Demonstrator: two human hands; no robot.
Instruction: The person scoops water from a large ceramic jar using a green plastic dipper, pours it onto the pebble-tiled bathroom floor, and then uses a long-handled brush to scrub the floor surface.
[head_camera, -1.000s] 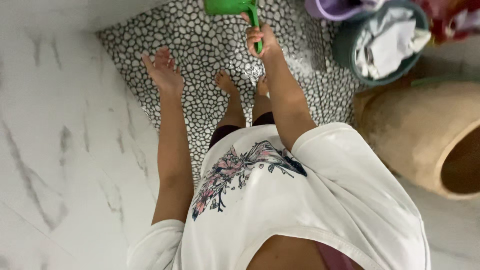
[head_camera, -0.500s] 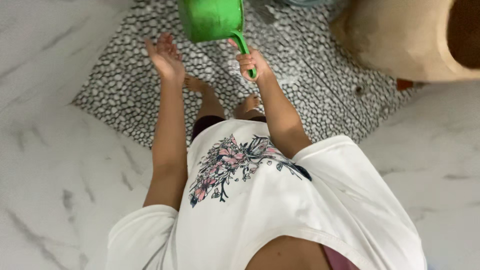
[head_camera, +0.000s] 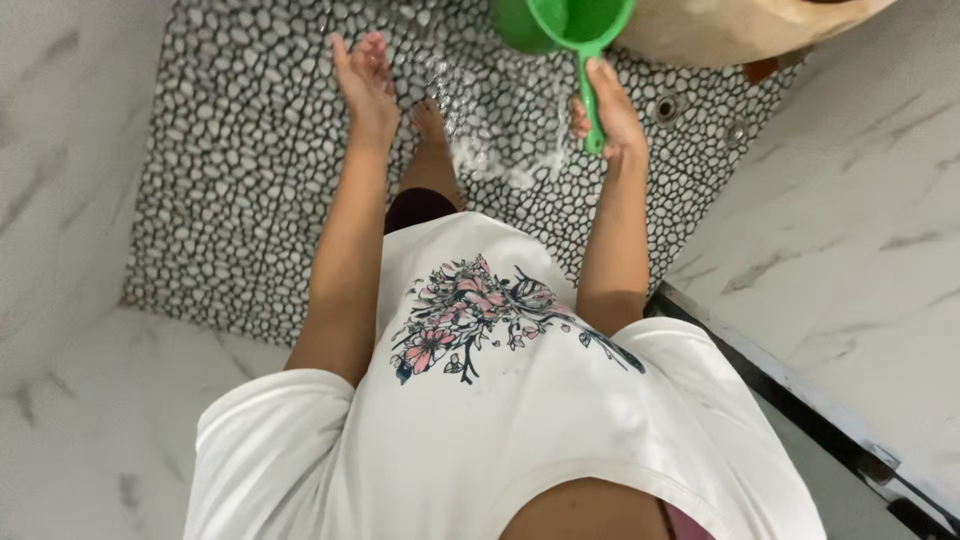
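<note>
The fingers (head_camera: 600, 85) of the right hand (head_camera: 610, 115) are wrapped around the long handle of a green plastic dipper (head_camera: 565, 25), gripping it firmly at the upper centre-right of the frame; the cup of the dipper sits at the very top edge, tilted toward the middle. The left hand (head_camera: 368, 90) is held out empty at the upper centre-left, its fingers spread wide and the palm turned up, touching nothing.

Between the 2 hands, water (head_camera: 495, 140) is splashing onto the pebble floor (head_camera: 230, 170) and over 1 bare foot (head_camera: 432, 135); a second foot is probably hidden behind the shirt. The pour looks well under way: the stones below the dipper are already wet and foamy-white, while the pebbles at the left of the frame look dry. How much water remains in the cup cannot be told from this angle.

Counted: 1 dipper, 2 hands, 1 visible foot, 2 small round floor drains (head_camera: 667, 107) at the upper right, and 1 tan rounded vessel (head_camera: 740, 25) just behind the dipper. White marble tiles (head_camera: 850, 230) frame the pebbled patch on the left and right.
</note>
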